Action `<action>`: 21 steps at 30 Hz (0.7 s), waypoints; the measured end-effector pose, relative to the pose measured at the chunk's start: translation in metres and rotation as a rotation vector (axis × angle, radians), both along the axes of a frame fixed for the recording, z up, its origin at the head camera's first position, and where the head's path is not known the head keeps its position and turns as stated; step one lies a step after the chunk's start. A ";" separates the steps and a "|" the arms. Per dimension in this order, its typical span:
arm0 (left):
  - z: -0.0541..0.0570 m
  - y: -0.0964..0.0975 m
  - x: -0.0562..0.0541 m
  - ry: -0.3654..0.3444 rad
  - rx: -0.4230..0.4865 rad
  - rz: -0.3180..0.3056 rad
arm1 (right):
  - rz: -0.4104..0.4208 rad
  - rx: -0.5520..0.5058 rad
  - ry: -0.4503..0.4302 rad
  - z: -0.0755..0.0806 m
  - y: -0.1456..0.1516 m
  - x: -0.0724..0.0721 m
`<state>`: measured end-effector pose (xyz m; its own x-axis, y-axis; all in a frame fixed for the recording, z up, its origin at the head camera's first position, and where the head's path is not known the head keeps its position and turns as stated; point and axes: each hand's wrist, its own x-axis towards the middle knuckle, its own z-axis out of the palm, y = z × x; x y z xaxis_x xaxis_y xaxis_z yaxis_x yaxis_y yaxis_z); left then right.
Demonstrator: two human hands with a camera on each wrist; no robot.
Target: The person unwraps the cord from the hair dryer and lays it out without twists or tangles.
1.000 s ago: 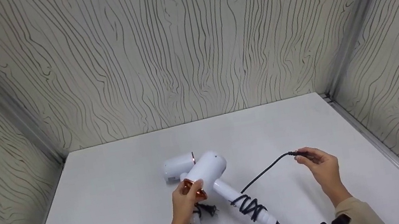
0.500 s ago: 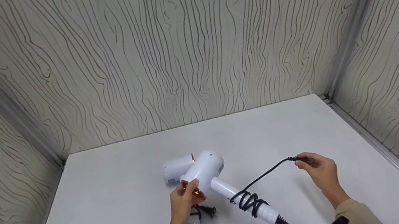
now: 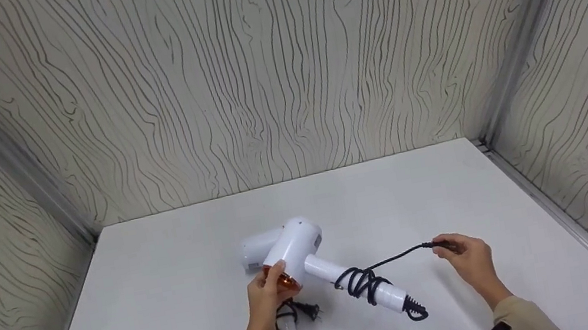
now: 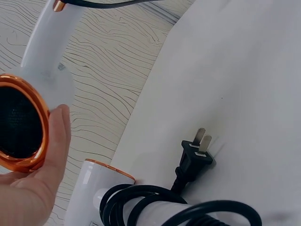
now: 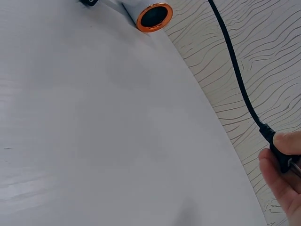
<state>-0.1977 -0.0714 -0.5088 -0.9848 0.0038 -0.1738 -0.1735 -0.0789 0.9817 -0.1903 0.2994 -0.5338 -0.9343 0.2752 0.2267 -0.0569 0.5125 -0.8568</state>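
In the head view my left hand [image 3: 266,298] grips a white hair dryer [image 3: 294,242] by its copper-coloured rim [image 3: 288,282], thumb on top. Its handle slants down to the right with a black cord [image 3: 367,283] wound around it. The cord's loose end runs right to my right hand [image 3: 472,260], which pinches the black plug [image 5: 278,153] between thumb and fingers. Behind the held dryer, partly hidden by it, lies a second white hair dryer [image 3: 260,249]. The left wrist view shows that one's two-pin plug [image 4: 195,159] and coiled black cord [image 4: 141,190] on its handle.
Both dryers are over a white table [image 3: 174,304]. Wood-patterned panels [image 3: 255,76] rise at its back and both sides. A metal rail [image 3: 581,236] runs along the right edge.
The held hair dryer has shifted slightly left, and its handle has swung upward to the right. My right hand has come a little lower with the plug, so the free cord is flatter.
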 end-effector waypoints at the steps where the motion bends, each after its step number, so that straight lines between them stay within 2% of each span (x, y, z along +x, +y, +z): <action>1: 0.001 0.000 0.000 0.004 0.001 0.002 | 0.006 0.007 -0.004 -0.001 0.000 0.000; 9: 0.002 -0.001 -0.001 0.013 0.014 0.021 | 0.029 0.072 -0.102 -0.009 0.001 0.006; 16: 0.001 0.000 -0.001 -0.042 0.069 0.078 | 0.068 0.123 -0.094 -0.018 -0.005 0.009; 21: 0.004 0.001 -0.001 -0.065 0.095 0.125 | 0.113 0.155 -0.148 -0.021 -0.010 0.013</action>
<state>-0.1984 -0.0699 -0.5052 -0.9653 -0.0988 -0.2419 -0.2195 -0.1957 0.9558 -0.1770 0.2892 -0.5547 -0.9834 0.1391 0.1167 -0.0015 0.6364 -0.7714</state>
